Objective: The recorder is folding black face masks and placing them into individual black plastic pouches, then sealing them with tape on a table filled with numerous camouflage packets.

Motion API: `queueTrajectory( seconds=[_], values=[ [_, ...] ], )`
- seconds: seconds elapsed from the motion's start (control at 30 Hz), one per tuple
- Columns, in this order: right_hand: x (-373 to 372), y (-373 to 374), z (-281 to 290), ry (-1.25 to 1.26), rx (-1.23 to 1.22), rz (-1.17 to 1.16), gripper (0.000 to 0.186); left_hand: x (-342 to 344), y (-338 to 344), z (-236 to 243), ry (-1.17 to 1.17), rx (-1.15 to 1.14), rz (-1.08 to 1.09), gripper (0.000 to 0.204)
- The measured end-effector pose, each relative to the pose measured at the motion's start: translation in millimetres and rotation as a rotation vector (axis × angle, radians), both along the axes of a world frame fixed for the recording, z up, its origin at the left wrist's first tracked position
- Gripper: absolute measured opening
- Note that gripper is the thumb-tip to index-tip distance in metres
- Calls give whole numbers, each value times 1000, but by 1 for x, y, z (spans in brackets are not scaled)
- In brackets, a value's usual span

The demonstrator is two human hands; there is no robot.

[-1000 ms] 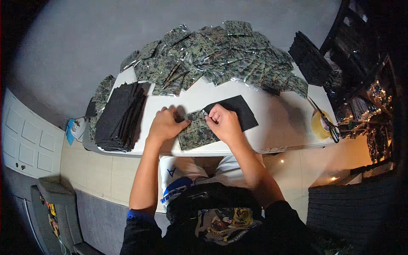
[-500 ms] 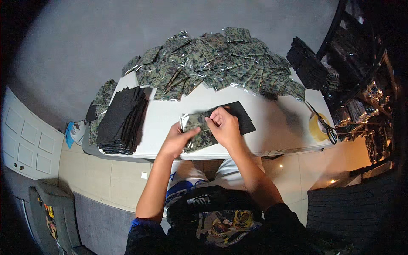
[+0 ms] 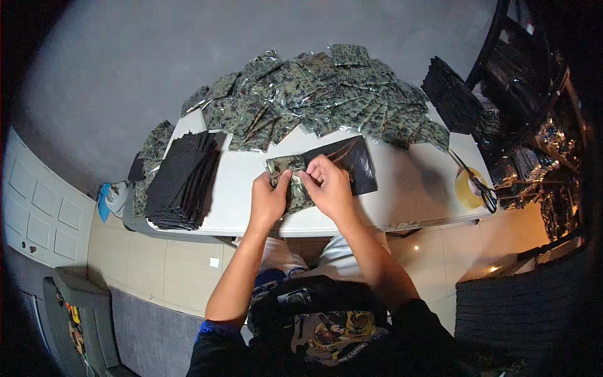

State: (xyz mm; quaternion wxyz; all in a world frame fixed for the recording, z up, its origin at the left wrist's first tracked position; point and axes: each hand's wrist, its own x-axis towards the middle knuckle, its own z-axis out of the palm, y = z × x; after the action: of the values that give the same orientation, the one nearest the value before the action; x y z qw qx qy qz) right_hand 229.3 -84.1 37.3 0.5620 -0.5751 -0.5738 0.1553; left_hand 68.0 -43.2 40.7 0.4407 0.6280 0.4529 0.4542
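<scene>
My left hand [image 3: 269, 196] holds a folded camouflage item [image 3: 294, 201] by its left side, thumb on top, over the front middle of the white table [image 3: 242, 182]. My right hand [image 3: 326, 187] has closed fingers pinching the item's upper right part. Beneath and beyond my right hand lies a dark rectangular piece [image 3: 363, 164] with a glossy, plastic-looking surface. A tall stack of folded black fabric pieces [image 3: 176, 179] lies to the left. Along the back spreads a heap of camouflage items in clear bags [image 3: 308, 88].
Scissors [image 3: 487, 196] rest over a yellow tape roll [image 3: 466, 190] at the table's right. Black fabric piles [image 3: 452, 100] and a rack with shiny packets [image 3: 546, 163] stand right. More camouflage bundles [image 3: 151, 154] sit left. A grey padded chair [image 3: 78, 286] is at lower left, a white door [image 3: 44, 207] behind it.
My left hand has moved right and grips the camouflage item's side, thumb raised along it. The item has turned more upright. The dark piece behind has shifted and shows more gloss.
</scene>
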Motion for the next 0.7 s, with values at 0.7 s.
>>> queueTrajectory(
  seconds=[0.7],
  values=[
    [6, -9, 17, -461, -114, -84, 42, 3, 9, -8, -75, 169, 82, 24]
  ],
)
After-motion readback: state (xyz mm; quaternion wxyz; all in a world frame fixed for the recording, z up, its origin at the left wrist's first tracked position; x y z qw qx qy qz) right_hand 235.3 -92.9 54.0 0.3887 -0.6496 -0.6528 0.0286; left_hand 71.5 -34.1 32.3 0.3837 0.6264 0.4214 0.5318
